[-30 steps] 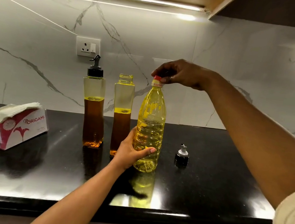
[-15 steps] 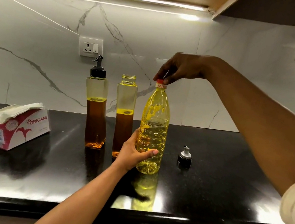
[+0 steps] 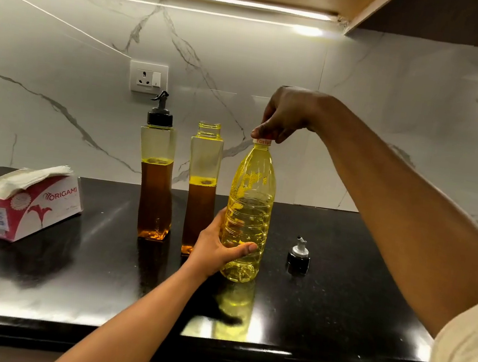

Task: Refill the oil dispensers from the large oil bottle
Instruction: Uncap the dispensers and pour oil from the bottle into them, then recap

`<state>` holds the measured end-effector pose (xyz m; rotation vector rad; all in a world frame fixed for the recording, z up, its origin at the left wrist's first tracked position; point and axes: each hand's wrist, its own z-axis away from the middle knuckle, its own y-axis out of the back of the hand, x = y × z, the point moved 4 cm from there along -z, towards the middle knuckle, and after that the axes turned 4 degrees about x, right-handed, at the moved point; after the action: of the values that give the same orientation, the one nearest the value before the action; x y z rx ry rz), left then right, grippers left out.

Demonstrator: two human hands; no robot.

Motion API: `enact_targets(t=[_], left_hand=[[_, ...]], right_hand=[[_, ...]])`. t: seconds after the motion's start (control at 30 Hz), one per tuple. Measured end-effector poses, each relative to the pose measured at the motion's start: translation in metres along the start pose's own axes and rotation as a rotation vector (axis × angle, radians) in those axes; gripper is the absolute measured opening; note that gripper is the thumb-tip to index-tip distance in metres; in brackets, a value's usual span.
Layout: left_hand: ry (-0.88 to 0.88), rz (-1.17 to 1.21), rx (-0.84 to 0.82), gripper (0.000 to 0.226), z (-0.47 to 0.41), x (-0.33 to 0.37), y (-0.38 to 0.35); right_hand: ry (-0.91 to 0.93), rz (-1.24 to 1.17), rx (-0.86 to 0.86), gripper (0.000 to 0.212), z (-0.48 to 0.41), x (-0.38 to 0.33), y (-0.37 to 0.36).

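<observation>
The large oil bottle point(image 3: 249, 210), clear plastic with yellow oil, stands upright on the black counter point(image 3: 335, 317). My left hand point(image 3: 216, 246) grips its lower body from the left. My right hand point(image 3: 283, 116) comes down from above and pinches the cap at the bottle's top; the cap is mostly hidden under the fingers. Left of the bottle stand two tall dispensers with amber oil: one dispenser without a lid point(image 3: 202, 182) right beside it, and a dispenser with a black spout lid point(image 3: 155, 175) further left. A loose spout lid point(image 3: 299, 255) lies right of the bottle.
A red and white tissue box point(image 3: 28, 206) sits at the counter's left. A wall socket point(image 3: 148, 77) is on the marble backsplash behind the dispensers. The counter's front edge runs along the bottom of the view.
My right hand has turned on the cap, wrist rising so the fingers now point down onto it. The left hand keeps its grip and the bottle stays in place.
</observation>
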<state>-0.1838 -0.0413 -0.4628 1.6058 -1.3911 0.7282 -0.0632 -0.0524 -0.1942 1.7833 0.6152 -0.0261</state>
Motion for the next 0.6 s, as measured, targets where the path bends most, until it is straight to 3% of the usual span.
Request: enact_targets(t=[0.13, 0.2, 0.27, 0.33, 0.43, 0.53, 0.6], left_hand=[[0.021, -0.021, -0.011, 0.088, 0.003, 0.004, 0.000], [0.048, -0.023, -0.028, 0.089, 0.003, 0.004, -0.001], [0.066, -0.040, -0.046, 0.103, 0.004, 0.004, -0.002], [0.089, -0.041, -0.075, 0.110, 0.006, 0.002, -0.005], [0.068, -0.060, -0.081, 0.095, 0.007, 0.006, -0.006], [-0.020, -0.174, -0.010, 0.098, 0.009, 0.015, 0.004], [-0.132, -0.218, 0.115, 0.088, 0.014, 0.022, 0.016]], right_hand=[[-0.015, -0.079, 0.077, 0.044, 0.011, 0.009, -0.009], [-0.020, -0.346, 0.112, 0.055, 0.025, 0.029, -0.028], [-0.043, -0.674, 0.146, 0.074, 0.045, 0.056, -0.058], [-0.090, -0.828, 0.131, 0.090, 0.065, 0.081, -0.097], [-0.172, -0.910, 0.071, 0.108, 0.088, 0.106, -0.155], [-0.191, -0.974, 0.057, 0.108, 0.093, 0.115, -0.190], [-0.192, -1.033, 0.067, 0.107, 0.090, 0.116, -0.203]])
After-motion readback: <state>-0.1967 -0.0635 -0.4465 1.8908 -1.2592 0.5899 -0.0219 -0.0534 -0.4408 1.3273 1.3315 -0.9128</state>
